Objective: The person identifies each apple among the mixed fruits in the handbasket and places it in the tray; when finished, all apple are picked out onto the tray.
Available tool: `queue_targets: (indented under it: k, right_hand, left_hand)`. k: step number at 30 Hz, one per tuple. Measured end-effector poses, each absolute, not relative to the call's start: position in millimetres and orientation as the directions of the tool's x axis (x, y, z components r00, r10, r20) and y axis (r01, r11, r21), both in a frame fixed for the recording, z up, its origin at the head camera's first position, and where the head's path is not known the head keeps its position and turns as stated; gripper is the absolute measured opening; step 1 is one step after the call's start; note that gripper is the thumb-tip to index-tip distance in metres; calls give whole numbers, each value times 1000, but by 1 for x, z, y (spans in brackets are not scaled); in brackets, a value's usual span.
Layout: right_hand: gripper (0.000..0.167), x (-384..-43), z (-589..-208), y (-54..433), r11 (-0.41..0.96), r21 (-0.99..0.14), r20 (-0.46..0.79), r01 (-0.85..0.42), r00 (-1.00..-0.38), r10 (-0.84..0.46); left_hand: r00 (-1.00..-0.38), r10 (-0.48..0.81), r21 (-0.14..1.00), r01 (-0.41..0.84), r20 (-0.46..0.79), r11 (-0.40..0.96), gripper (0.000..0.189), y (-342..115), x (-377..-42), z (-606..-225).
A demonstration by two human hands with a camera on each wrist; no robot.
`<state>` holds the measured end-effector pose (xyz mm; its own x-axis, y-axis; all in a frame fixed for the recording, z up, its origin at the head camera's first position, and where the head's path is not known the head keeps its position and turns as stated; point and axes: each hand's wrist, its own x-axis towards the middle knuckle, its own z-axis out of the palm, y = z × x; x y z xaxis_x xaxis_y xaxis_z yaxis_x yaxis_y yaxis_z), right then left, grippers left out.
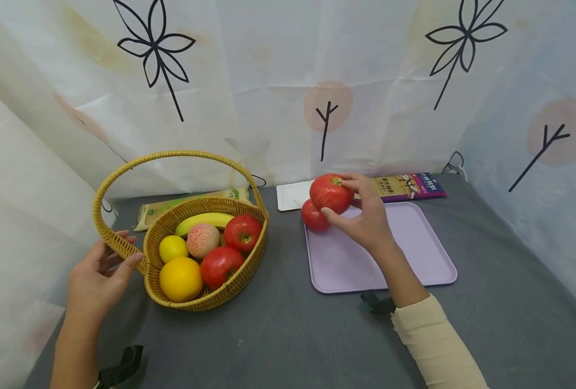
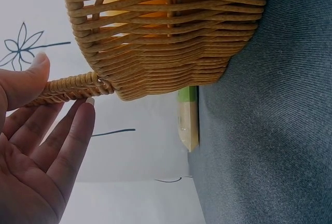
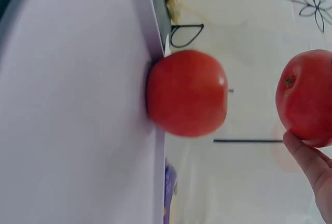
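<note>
Holds a red fruit (image 1: 331,193) in the right grip (image 1: 365,219), above a second red fruit (image 1: 313,217) on a tray (image 1: 351,265); pinches, in the left grip (image 1: 95,275), the handle (image 1: 183,154) of a basket (image 1: 219,300) just to that grip's right.

There are four red fruits (image 1: 334,199), two yellow fruits (image 1: 181,280), one banana (image 1: 204,222), one pink fruit (image 1: 203,241), one basket (image 1: 245,286), one tray (image 1: 348,270).

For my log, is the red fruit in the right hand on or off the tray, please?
Off: the right wrist view shows the right hand holding the red fruit clear of the tray.
</note>
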<state>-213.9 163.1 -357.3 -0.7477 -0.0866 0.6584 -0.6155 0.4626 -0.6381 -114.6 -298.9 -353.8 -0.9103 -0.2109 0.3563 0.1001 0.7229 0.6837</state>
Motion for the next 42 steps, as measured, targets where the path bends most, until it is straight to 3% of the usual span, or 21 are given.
queue_targets:
  k: [6,23,31,42]
  right_hand:
    - [65,-220,-364,174,496,-685,595,-535,-802,-43]
    - [64,-239,-387,199,588,-723,467,-362,-883,30]
    - [57,-241,-393,198,752,-615,349,-239,-937,-13]
    - [38,-236,-381,201,809,-566,214,-155,-976,-38]
  left_hand:
    - [-910,-218,685,93,354,723,52,-299,-114,-353]
    - [-913,-219,688,86,344,721,52,-298,-115,-350]
    - [-908,-211,674,99,362,732,51,-296,-114,-349]
    - [-912,-216,676,84,348,732,51,-297,-114,-351]
